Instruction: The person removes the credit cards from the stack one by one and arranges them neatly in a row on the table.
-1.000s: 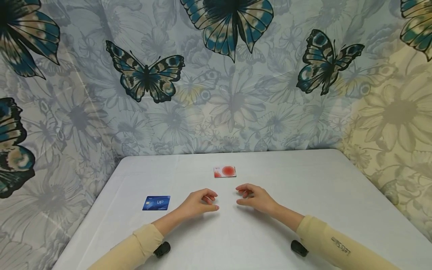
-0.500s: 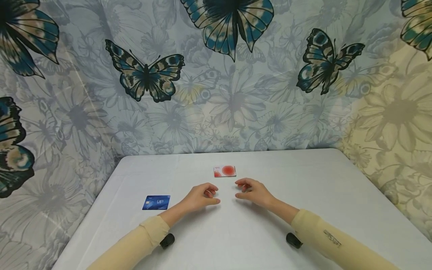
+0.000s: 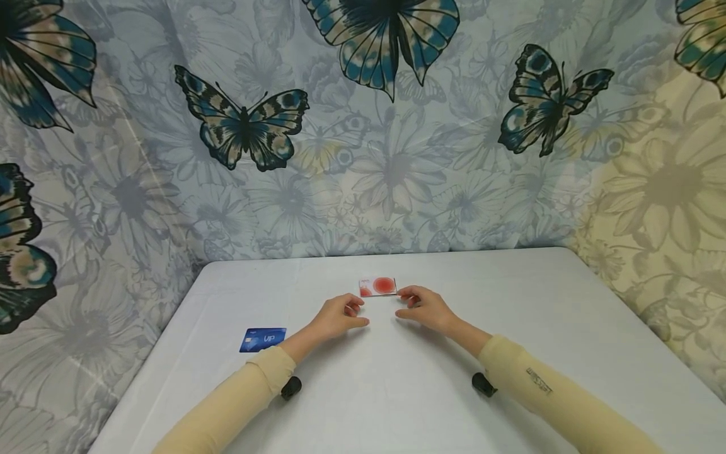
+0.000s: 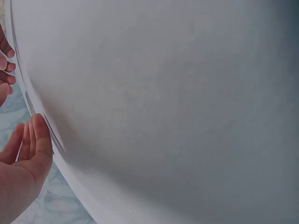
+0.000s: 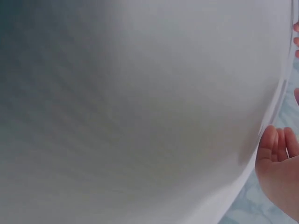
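A small white card-like piece with red circles [image 3: 377, 287] lies flat near the table's far edge; whether it is a card or a thin box cannot be told. Just in front of its left corner is my left hand [image 3: 337, 316], fingers loosely bent and thumb apart, holding nothing. My right hand [image 3: 426, 309] mirrors it, its index fingertip close to the piece's right end; contact cannot be made out. Beside the left wrist lies a blue VIP card [image 3: 262, 340], partly covered by the forearm. In the left wrist view, the left hand [image 4: 28, 161] shows slightly bent fingers.
The white table [image 3: 386, 384] has its far edge against a butterfly-patterned cloth backdrop [image 3: 397, 208]. Black wrist cameras hang under both sleeves, the left one [image 3: 291, 388] and the right one [image 3: 484, 384], low over the tabletop.
Both hands have moved forward over the table, to just before the white and red piece. The left forearm now covers a corner of the blue card. Neither flat item has moved.
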The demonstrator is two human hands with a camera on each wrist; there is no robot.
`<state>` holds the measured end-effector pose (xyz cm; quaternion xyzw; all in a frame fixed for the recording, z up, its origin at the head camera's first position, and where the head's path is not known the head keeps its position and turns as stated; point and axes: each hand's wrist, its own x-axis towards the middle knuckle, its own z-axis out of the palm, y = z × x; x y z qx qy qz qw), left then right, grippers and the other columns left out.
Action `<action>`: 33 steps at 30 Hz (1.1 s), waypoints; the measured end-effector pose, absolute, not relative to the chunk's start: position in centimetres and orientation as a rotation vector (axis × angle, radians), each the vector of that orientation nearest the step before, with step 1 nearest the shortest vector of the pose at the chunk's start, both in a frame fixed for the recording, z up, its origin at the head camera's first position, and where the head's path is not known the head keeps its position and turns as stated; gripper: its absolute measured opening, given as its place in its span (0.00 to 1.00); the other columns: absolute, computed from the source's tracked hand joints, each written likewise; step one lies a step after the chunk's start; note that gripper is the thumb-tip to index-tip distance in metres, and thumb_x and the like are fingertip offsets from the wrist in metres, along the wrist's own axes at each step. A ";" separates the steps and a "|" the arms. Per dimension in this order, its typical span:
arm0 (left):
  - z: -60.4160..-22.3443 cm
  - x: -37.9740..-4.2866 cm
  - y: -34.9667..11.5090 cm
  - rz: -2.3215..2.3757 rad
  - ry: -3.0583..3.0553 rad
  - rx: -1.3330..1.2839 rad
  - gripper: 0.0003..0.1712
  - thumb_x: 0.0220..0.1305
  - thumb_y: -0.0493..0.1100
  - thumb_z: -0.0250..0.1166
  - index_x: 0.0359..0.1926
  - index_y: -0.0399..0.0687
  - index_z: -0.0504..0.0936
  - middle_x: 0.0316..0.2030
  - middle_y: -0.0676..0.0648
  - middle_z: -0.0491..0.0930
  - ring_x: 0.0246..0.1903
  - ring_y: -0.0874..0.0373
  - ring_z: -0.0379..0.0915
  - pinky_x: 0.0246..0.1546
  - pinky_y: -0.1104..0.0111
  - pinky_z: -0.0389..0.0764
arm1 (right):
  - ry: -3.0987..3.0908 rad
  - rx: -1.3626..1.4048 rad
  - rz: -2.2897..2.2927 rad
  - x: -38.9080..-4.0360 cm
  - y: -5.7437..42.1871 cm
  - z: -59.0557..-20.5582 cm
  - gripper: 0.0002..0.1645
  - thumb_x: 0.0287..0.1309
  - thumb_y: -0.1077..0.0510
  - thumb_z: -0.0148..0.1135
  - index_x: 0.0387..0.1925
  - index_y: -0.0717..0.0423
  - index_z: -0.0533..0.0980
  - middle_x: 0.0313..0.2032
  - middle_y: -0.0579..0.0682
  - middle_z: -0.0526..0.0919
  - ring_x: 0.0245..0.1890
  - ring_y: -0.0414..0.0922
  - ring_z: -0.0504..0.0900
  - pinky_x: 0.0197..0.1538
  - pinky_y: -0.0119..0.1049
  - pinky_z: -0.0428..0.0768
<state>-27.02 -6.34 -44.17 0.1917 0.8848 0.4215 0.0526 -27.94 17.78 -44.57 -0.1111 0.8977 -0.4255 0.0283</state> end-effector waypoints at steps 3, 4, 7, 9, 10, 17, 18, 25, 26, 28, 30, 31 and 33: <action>-44.2 -27.6 -6.2 1.281 2.702 0.567 0.24 0.50 0.44 0.71 0.47 0.37 0.76 0.38 0.44 0.77 0.36 0.56 0.73 0.38 0.68 0.73 | 2.783 -0.341 -1.306 -28.5 17.7 -44.6 0.27 0.45 0.56 0.71 0.50 0.56 0.76 0.42 0.51 0.78 0.39 0.45 0.73 0.34 0.35 0.73; -44.2 -27.8 -6.2 1.275 2.709 0.562 0.24 0.50 0.44 0.71 0.47 0.37 0.76 0.38 0.44 0.77 0.36 0.57 0.73 0.38 0.68 0.73 | 2.786 -0.336 -1.300 -28.7 17.7 -44.7 0.27 0.45 0.56 0.71 0.50 0.56 0.76 0.42 0.50 0.78 0.39 0.44 0.73 0.34 0.34 0.73; -44.2 -28.4 -6.0 1.252 2.730 0.548 0.24 0.50 0.44 0.71 0.47 0.36 0.76 0.38 0.43 0.77 0.36 0.57 0.73 0.38 0.68 0.74 | 2.792 -0.319 -1.278 -29.2 17.6 -44.7 0.28 0.45 0.55 0.71 0.50 0.56 0.75 0.42 0.50 0.78 0.39 0.45 0.73 0.33 0.34 0.73; -44.2 -29.0 -5.9 1.240 2.744 0.531 0.24 0.50 0.43 0.71 0.47 0.37 0.76 0.38 0.43 0.76 0.36 0.57 0.72 0.38 0.67 0.73 | 2.798 -0.310 -1.261 -29.6 17.4 -44.8 0.28 0.45 0.55 0.71 0.50 0.56 0.75 0.41 0.50 0.78 0.38 0.45 0.72 0.33 0.33 0.73; -44.2 -29.2 -5.8 1.240 2.748 0.519 0.24 0.51 0.43 0.70 0.48 0.37 0.76 0.39 0.43 0.76 0.36 0.56 0.72 0.38 0.67 0.74 | 2.803 -0.311 -1.251 -29.8 17.3 -44.7 0.28 0.45 0.55 0.71 0.51 0.57 0.75 0.41 0.50 0.78 0.38 0.45 0.72 0.32 0.33 0.73; -44.2 -30.7 -5.4 1.251 2.751 0.427 0.26 0.50 0.44 0.71 0.50 0.38 0.75 0.40 0.45 0.76 0.39 0.55 0.72 0.40 0.65 0.74 | 2.859 -0.381 -1.198 -31.2 17.1 -44.6 0.29 0.45 0.56 0.71 0.51 0.60 0.74 0.42 0.53 0.78 0.39 0.47 0.74 0.35 0.34 0.74; -44.2 -30.9 -5.3 1.252 2.750 0.417 0.27 0.50 0.44 0.71 0.50 0.38 0.75 0.40 0.44 0.76 0.39 0.55 0.72 0.40 0.65 0.74 | 2.870 -0.399 -1.188 -31.4 17.1 -44.6 0.29 0.45 0.56 0.71 0.51 0.61 0.74 0.42 0.54 0.78 0.39 0.47 0.75 0.36 0.34 0.74; -44.4 -31.9 -5.0 1.237 2.773 0.392 0.27 0.49 0.44 0.71 0.49 0.37 0.74 0.39 0.44 0.76 0.38 0.55 0.71 0.40 0.65 0.73 | 2.893 -0.413 -1.133 -32.4 16.9 -44.5 0.29 0.44 0.57 0.71 0.50 0.63 0.73 0.42 0.55 0.77 0.40 0.49 0.74 0.39 0.37 0.73; -44.4 -32.0 -5.0 1.236 2.777 0.386 0.27 0.49 0.44 0.71 0.49 0.37 0.74 0.39 0.44 0.75 0.38 0.55 0.71 0.40 0.65 0.73 | 2.895 -0.408 -1.121 -32.5 16.9 -44.5 0.30 0.45 0.57 0.71 0.50 0.63 0.73 0.42 0.56 0.77 0.40 0.49 0.74 0.40 0.38 0.73; -44.4 -32.2 -4.9 1.228 2.788 0.371 0.28 0.48 0.43 0.72 0.49 0.36 0.74 0.39 0.43 0.75 0.39 0.54 0.70 0.40 0.65 0.73 | 2.894 -0.392 -1.105 -32.8 16.7 -44.4 0.30 0.45 0.56 0.71 0.50 0.63 0.73 0.42 0.56 0.76 0.40 0.50 0.73 0.41 0.39 0.73; -44.2 -32.4 -4.8 1.218 2.792 0.336 0.28 0.48 0.43 0.72 0.49 0.36 0.74 0.39 0.43 0.75 0.40 0.53 0.70 0.41 0.64 0.72 | 2.899 -0.388 -1.078 -33.0 16.5 -44.3 0.31 0.45 0.56 0.71 0.51 0.63 0.73 0.43 0.56 0.76 0.41 0.49 0.73 0.43 0.40 0.73; -44.1 -32.5 -4.7 1.210 2.793 0.319 0.29 0.48 0.44 0.72 0.50 0.36 0.74 0.40 0.43 0.75 0.40 0.53 0.69 0.42 0.64 0.72 | 2.900 -0.384 -1.068 -33.2 16.4 -44.2 0.31 0.45 0.56 0.71 0.52 0.63 0.73 0.43 0.56 0.76 0.41 0.49 0.73 0.44 0.40 0.73; -44.0 -32.7 -4.7 1.189 2.797 0.294 0.30 0.48 0.44 0.72 0.51 0.37 0.74 0.41 0.43 0.74 0.41 0.52 0.69 0.43 0.63 0.72 | 2.904 -0.377 -1.038 -33.4 16.2 -44.1 0.32 0.45 0.55 0.71 0.52 0.63 0.72 0.43 0.55 0.76 0.41 0.49 0.72 0.46 0.41 0.72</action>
